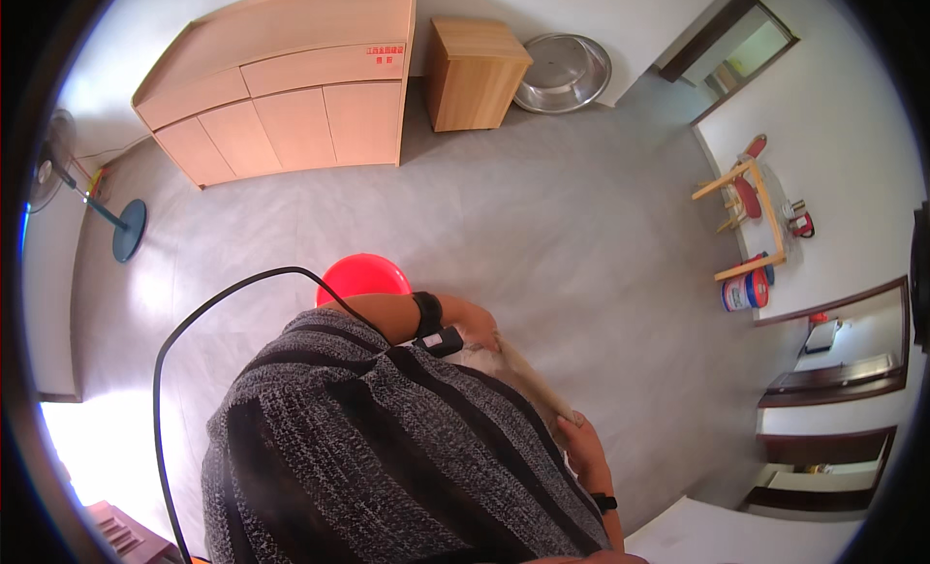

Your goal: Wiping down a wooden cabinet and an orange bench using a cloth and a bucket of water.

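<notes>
A pale beige, rolled-looking edge (pixel 538 379) stretches between my two hands. It looks like cloth, but its material is hard to tell and the torso hides much of what hangs beneath it. My left hand (pixel 474 323), with a black watch at the wrist, grips the upper end. At the lower end my right hand (pixel 579 437) pinches it, a dark band on that wrist. A striped grey and black knit top (pixel 392 448) fills the lower middle. Near my left wrist sits a small black device (pixel 440 341). Beyond the left forearm stands a red plastic tub (pixel 365 275), partly hidden.
A black cable (pixel 161 360) loops at the left. Around the grey floor (pixel 508 200) are a pedestal fan (pixel 129 230), a wooden sideboard (pixel 290 135) bearing writing, a small cabinet (pixel 476 84), a metal basin (pixel 563 73), a wooden frame (pixel 771 208) and a paint bucket (pixel 742 291).
</notes>
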`<act>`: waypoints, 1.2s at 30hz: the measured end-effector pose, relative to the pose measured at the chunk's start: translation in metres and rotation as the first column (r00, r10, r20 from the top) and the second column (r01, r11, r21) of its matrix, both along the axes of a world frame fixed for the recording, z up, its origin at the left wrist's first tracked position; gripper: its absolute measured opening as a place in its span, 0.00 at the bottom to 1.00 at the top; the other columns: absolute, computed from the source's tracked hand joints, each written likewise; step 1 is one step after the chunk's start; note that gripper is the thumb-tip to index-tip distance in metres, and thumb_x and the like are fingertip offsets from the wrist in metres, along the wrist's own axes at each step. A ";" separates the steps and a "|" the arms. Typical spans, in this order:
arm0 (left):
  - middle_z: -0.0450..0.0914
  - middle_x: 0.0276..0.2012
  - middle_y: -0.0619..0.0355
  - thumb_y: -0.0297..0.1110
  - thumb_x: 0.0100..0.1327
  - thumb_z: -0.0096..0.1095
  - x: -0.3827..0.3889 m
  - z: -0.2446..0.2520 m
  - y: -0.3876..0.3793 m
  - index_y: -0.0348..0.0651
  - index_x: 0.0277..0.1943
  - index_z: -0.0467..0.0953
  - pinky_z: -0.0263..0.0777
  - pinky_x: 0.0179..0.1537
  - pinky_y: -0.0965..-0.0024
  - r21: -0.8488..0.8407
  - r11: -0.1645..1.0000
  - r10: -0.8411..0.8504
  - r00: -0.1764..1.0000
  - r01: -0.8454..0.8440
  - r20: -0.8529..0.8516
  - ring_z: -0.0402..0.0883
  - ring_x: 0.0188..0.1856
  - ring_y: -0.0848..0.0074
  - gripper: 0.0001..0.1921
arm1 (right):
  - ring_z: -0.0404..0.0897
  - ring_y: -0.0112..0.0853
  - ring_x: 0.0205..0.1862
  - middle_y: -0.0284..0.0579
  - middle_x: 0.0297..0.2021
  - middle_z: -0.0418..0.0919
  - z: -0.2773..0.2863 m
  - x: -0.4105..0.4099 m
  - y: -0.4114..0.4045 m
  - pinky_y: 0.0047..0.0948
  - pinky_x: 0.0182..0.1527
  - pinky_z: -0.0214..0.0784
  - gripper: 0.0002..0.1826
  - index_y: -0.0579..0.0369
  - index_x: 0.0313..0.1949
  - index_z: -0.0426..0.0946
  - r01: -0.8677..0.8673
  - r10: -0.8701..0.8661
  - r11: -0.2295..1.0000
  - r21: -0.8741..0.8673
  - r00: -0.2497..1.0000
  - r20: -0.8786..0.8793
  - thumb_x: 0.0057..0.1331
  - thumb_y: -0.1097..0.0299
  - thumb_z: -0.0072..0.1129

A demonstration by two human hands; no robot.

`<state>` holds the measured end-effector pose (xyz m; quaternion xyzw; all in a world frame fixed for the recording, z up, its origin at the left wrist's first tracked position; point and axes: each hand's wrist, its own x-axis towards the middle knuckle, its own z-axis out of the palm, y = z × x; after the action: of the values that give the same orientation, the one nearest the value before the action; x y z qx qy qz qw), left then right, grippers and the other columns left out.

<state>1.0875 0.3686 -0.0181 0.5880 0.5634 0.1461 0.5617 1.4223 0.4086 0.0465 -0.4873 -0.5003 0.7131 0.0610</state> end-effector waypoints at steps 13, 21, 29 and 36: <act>0.74 0.23 0.56 0.42 0.53 0.56 -0.089 0.038 -0.004 0.37 0.33 0.75 0.64 0.27 0.66 -0.060 0.997 0.053 0.996 -0.057 -0.066 0.70 0.26 0.73 0.15 | 0.70 0.27 0.41 0.41 0.40 0.72 -0.010 -0.104 0.023 0.27 0.47 0.61 0.20 0.65 0.48 0.64 -0.216 0.213 0.976 0.010 0.967 0.140 0.58 0.67 0.52; 0.75 0.25 0.53 0.41 0.54 0.56 -0.160 0.062 0.052 0.38 0.34 0.76 0.65 0.29 0.66 0.000 0.985 0.168 0.976 -0.170 -0.141 0.72 0.27 0.71 0.14 | 0.72 0.28 0.34 0.42 0.33 0.74 -0.001 -0.193 0.140 0.25 0.37 0.67 0.17 0.64 0.43 0.67 -0.336 0.336 0.941 0.034 0.942 -0.003 0.53 0.72 0.55; 0.77 0.38 0.48 0.44 0.54 0.53 -0.200 0.045 0.038 0.41 0.42 0.74 0.67 0.44 0.63 0.180 0.940 0.340 0.807 -0.289 -0.483 0.75 0.42 0.58 0.18 | 0.72 0.26 0.35 0.40 0.33 0.72 0.007 -0.262 0.239 0.25 0.36 0.66 0.16 0.63 0.40 0.68 -0.295 0.335 0.923 0.249 0.933 -0.135 0.50 0.73 0.53; 0.78 0.32 0.47 0.43 0.52 0.53 -0.269 0.005 -0.060 0.39 0.31 0.77 0.68 0.41 0.59 0.059 0.751 0.537 0.557 -0.658 -0.634 0.76 0.38 0.56 0.15 | 0.72 0.30 0.38 0.44 0.37 0.72 0.010 -0.298 0.286 0.28 0.40 0.67 0.22 0.63 0.48 0.63 -0.414 0.417 0.874 0.254 0.908 0.046 0.52 0.75 0.52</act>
<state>0.8185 0.3089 -0.0130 0.3194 0.8907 0.0760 0.3144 1.1246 0.6942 0.0563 -0.3526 -0.6814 0.6408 -0.0280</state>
